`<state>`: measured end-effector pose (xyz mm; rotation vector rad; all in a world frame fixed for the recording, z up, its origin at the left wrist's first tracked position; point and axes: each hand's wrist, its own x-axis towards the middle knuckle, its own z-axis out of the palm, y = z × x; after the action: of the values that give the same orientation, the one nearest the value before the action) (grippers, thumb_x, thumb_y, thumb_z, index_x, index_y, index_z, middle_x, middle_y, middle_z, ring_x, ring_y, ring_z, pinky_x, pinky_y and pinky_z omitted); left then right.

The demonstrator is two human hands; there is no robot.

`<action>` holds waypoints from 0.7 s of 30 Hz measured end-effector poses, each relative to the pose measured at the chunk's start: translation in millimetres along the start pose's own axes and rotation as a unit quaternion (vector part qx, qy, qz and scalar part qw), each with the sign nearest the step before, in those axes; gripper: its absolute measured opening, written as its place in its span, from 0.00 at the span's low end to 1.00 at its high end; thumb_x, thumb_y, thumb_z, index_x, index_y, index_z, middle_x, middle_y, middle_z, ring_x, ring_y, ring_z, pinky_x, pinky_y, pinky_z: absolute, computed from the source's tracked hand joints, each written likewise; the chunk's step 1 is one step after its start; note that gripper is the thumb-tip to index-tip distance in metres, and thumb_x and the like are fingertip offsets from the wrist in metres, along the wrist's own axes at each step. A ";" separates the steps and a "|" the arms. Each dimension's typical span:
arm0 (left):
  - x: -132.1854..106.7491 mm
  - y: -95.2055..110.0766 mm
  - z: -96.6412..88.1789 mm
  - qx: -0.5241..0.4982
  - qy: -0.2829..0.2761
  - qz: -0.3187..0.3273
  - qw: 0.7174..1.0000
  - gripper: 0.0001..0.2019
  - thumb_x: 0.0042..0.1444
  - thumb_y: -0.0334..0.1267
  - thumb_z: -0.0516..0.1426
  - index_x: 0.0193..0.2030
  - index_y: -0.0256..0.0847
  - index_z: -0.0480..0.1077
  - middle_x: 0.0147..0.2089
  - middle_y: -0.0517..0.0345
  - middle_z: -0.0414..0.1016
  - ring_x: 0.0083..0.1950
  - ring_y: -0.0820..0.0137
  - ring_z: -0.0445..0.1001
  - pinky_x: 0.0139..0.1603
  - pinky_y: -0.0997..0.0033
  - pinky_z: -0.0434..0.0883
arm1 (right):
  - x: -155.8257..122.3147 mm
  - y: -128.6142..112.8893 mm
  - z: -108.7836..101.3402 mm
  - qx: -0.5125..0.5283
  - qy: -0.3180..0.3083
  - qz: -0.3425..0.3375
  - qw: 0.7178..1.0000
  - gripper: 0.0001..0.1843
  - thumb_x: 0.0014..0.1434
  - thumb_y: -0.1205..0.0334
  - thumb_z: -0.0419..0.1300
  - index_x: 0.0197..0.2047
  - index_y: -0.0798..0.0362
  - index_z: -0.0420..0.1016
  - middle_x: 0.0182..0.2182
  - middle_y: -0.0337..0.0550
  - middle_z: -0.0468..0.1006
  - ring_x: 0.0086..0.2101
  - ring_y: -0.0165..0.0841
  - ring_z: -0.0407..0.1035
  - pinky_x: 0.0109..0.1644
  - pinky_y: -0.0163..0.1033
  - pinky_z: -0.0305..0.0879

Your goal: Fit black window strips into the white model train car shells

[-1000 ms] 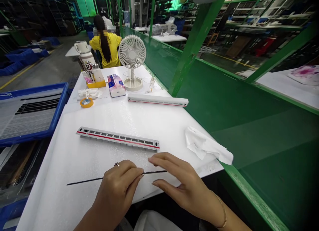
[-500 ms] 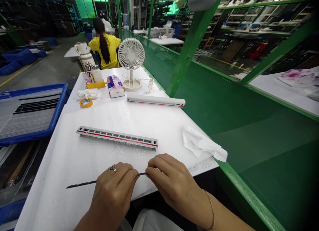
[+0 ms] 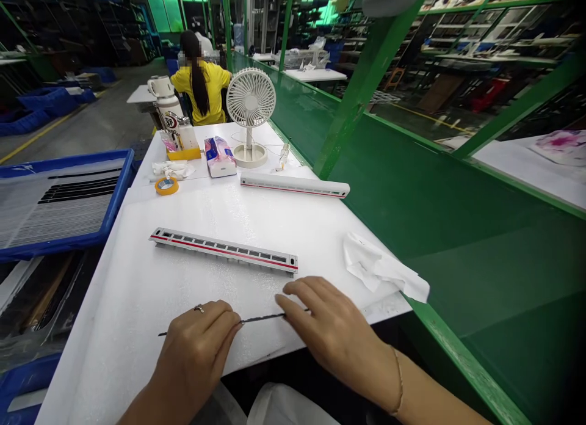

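Head view: the left hand (image 3: 195,345) had its fingers curled closed over a thin black strip (image 3: 263,319), which lay across a white foam sheet (image 3: 114,345). The right hand (image 3: 339,333) stood partly open, its fingertips at the strip's right end; I could not tell whether they gripped it. A long white train-carriage shell with a red stripe (image 3: 224,249) lay just ahead of both hands.

A white desk fan (image 3: 250,101) stands just beside a tissue packet (image 3: 220,157), near a roll of tape (image 3: 166,185).
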<state>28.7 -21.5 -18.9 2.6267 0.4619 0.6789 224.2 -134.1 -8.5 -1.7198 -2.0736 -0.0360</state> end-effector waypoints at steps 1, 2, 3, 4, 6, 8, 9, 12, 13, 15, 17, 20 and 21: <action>1.9 3.1 0.8 0.008 0.011 0.006 1.000 0.07 0.58 0.26 0.51 0.36 0.39 0.69 0.30 0.58 0.72 0.29 0.71 0.70 0.29 0.72 0.66 | 0.9 -3.8 2.5 0.002 0.011 0.007 1.000 0.12 0.60 0.75 0.47 0.39 0.58 0.70 0.35 0.49 0.69 0.33 0.34 0.59 0.37 0.40 0.57; 4.2 6.2 1.7 0.015 0.021 0.012 1.000 0.08 0.58 0.25 0.51 0.35 0.38 0.69 0.30 0.58 0.72 0.29 0.72 0.69 0.29 0.72 0.65 | 1.9 -7.0 4.4 0.015 0.010 0.012 1.000 0.12 0.60 0.76 0.47 0.39 0.58 0.70 0.34 0.48 0.69 0.32 0.34 0.59 0.36 0.39 0.57; 6.4 9.0 2.6 0.021 0.027 0.019 0.999 0.08 0.58 0.25 0.51 0.35 0.38 0.69 0.29 0.57 0.72 0.28 0.72 0.69 0.28 0.72 0.64 | 2.9 -9.2 5.5 0.034 0.001 0.015 0.999 0.13 0.60 0.76 0.46 0.37 0.58 0.71 0.32 0.47 0.68 0.30 0.33 0.58 0.33 0.37 0.56; 8.3 11.1 3.3 0.023 0.028 0.028 0.999 0.08 0.58 0.24 0.51 0.34 0.38 0.69 0.28 0.58 0.71 0.27 0.72 0.68 0.27 0.72 0.63 | 3.9 -10.2 5.5 0.053 -0.011 0.016 0.998 0.13 0.60 0.77 0.46 0.35 0.58 0.71 0.29 0.45 0.67 0.28 0.31 0.56 0.31 0.36 0.54; 10.5 12.4 3.5 0.019 0.014 0.046 0.999 0.09 0.58 0.24 0.50 0.34 0.38 0.69 0.27 0.58 0.70 0.26 0.72 0.67 0.26 0.72 0.62 | 5.7 -8.4 2.7 0.088 -0.049 0.003 0.995 0.14 0.60 0.76 0.46 0.32 0.57 0.70 0.26 0.41 0.64 0.25 0.29 0.54 0.28 0.35 0.51; 11.1 10.7 2.6 0.003 -0.015 0.058 0.998 0.09 0.58 0.24 0.50 0.33 0.38 0.69 0.27 0.59 0.70 0.25 0.73 0.66 0.24 0.72 0.60 | 7.2 -4.2 -1.9 0.107 -0.081 -0.015 0.991 0.12 0.61 0.74 0.47 0.32 0.56 0.71 0.26 0.40 0.63 0.25 0.29 0.54 0.27 0.35 0.50; 11.2 9.4 2.0 -0.002 -0.027 0.060 0.998 0.09 0.59 0.25 0.50 0.33 0.38 0.69 0.27 0.59 0.70 0.25 0.73 0.66 0.24 0.72 0.60 | 8.0 -2.3 -4.0 0.109 -0.091 -0.020 0.990 0.12 0.61 0.73 0.48 0.33 0.56 0.71 0.26 0.40 0.63 0.25 0.28 0.54 0.28 0.35 0.50; 12.0 7.1 1.3 -0.002 -0.030 0.051 0.998 0.09 0.59 0.25 0.50 0.33 0.38 0.69 0.28 0.58 0.70 0.27 0.72 0.67 0.26 0.71 0.62 | 10.3 -1.6 -6.2 0.097 -0.105 0.002 0.990 0.10 0.62 0.71 0.49 0.35 0.55 0.71 0.29 0.40 0.66 0.26 0.29 0.56 0.31 0.35 0.53; 12.7 7.5 1.5 0.003 -0.021 0.048 0.999 0.08 0.58 0.25 0.50 0.34 0.38 0.69 0.28 0.58 0.71 0.28 0.72 0.68 0.27 0.71 0.63 | 11.0 -2.9 -5.4 0.096 -0.105 0.015 0.990 0.09 0.62 0.71 0.49 0.36 0.55 0.70 0.30 0.41 0.67 0.27 0.29 0.57 0.32 0.35 0.54; 14.4 9.5 2.4 0.013 0.006 0.051 0.999 0.08 0.57 0.24 0.51 0.35 0.37 0.69 0.28 0.57 0.71 0.28 0.71 0.68 0.27 0.71 0.64 | 12.1 -6.4 -2.4 0.106 -0.091 0.026 0.990 0.09 0.61 0.72 0.49 0.38 0.55 0.70 0.31 0.42 0.67 0.29 0.30 0.59 0.32 0.35 0.55; 16.1 12.3 3.4 0.021 0.033 0.064 0.997 0.08 0.56 0.22 0.52 0.36 0.37 0.69 0.29 0.56 0.72 0.28 0.71 0.69 0.27 0.71 0.64 | 12.8 -9.5 1.2 0.111 -0.068 0.012 0.991 0.11 0.61 0.74 0.48 0.36 0.56 0.70 0.29 0.42 0.67 0.28 0.30 0.58 0.31 0.35 0.54; 17.4 15.3 4.7 0.031 0.048 0.083 0.995 0.10 0.55 0.20 0.51 0.36 0.36 0.69 0.28 0.56 0.73 0.28 0.71 0.69 0.27 0.71 0.64 | 13.2 -11.3 4.6 0.096 -0.042 -0.027 0.994 0.12 0.60 0.75 0.46 0.31 0.56 0.69 0.25 0.41 0.65 0.25 0.30 0.54 0.29 0.36 0.51; 17.4 15.8 5.0 0.033 0.050 0.085 0.995 0.10 0.54 0.20 0.51 0.36 0.36 0.69 0.28 0.56 0.73 0.28 0.71 0.69 0.27 0.70 0.64 | 13.2 -11.2 4.8 0.088 -0.036 -0.036 0.995 0.12 0.60 0.75 0.46 0.31 0.56 0.68 0.25 0.40 0.64 0.25 0.30 0.54 0.29 0.36 0.51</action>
<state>49.1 -29.6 -9.2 2.7251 0.2947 0.8672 210.5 -123.0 -5.4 -1.5627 -2.1195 0.1838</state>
